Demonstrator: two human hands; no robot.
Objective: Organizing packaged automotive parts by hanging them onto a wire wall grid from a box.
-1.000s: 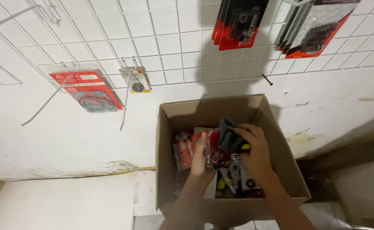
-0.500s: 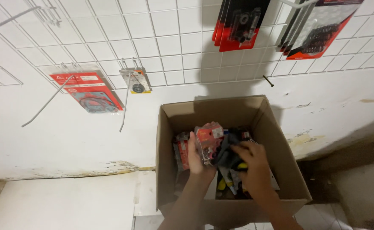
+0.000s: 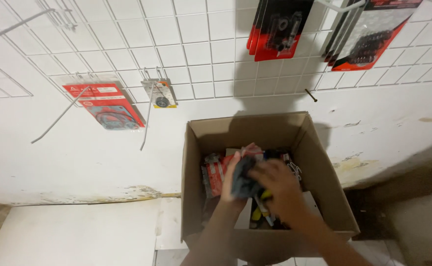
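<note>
- Way off to the left of my hands, up on the wire grid [image 3: 127,54], there's a red pack [image 3: 103,105] hanging on a hook, with a small carded part [image 3: 161,94] right next to it.
- My left hand [image 3: 233,178] is down in the box [image 3: 319,182], fingers wrapped around a dark pack [image 3: 244,178]. It's blurry, so I can't really tell what's in the pack.
- Just left of that hand, a red-and-clear pack [image 3: 215,172] sits in the box against the left wall.
- My right hand [image 3: 281,193] is touching the same dark pack from the right side, fingers spread over it. So both hands are together on that one thing, roughly mid-box.
- Under my right hand there's a jumble of more packs, some yellow bits [image 3: 258,213] poking out.
- Above and to the right of my hands, black-and-red packs [image 3: 280,27] hang on the grid, and another bunch [image 3: 371,34] further right.
</note>
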